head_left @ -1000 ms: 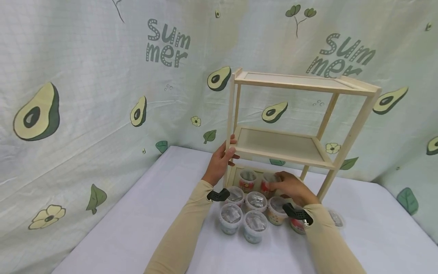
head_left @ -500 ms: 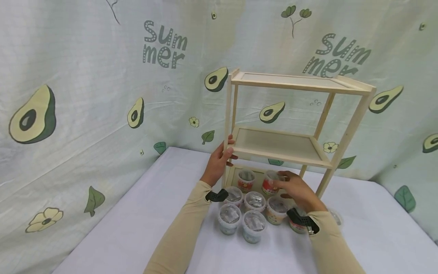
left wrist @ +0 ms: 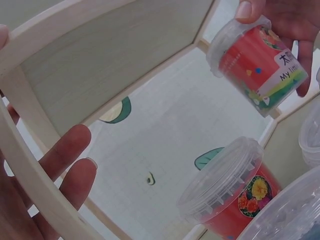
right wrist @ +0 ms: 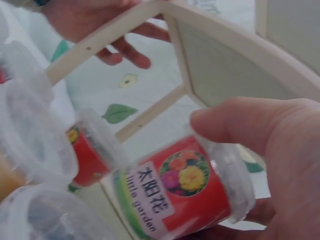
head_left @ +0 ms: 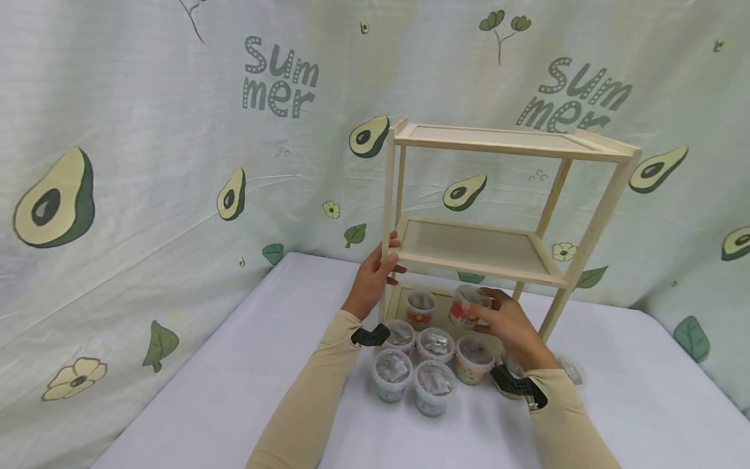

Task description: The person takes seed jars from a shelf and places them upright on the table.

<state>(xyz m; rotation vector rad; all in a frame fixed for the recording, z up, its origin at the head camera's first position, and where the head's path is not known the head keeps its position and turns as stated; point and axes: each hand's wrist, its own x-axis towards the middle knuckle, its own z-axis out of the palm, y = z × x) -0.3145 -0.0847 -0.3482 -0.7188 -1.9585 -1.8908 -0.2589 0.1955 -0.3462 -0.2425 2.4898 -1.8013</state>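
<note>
My right hand (head_left: pixel 508 326) grips a small plastic tub (head_left: pixel 464 307) with a clear lid and a red flower label reading "My little garden". In the left wrist view this tub (left wrist: pixel 262 67) hangs tilted above the bottom shelf, with the thumb at its lid. A matching red tub (head_left: pixel 420 310) stands on the bottom shelf (head_left: pixel 398 301) to its left. My left hand (head_left: pixel 370 281) holds the left front post of the wooden shelf rack (head_left: pixel 477 268) at middle-shelf height. Its fingers (left wrist: pixel 75 150) reach past the post in the left wrist view.
Several lidded tubs (head_left: pixel 392 376) stand close together on the white table (head_left: pixel 234 391) before the rack. Another tub (head_left: pixel 571 370) is partly hidden by the right sleeve. The middle shelf (head_left: pixel 469 247) overhangs the held tub; a printed curtain (head_left: pixel 176 130) hangs behind.
My right hand has raised the red tub slightly, and more of the tub shows. My left hand keeps its place on the post. The head view has shifted a little.
</note>
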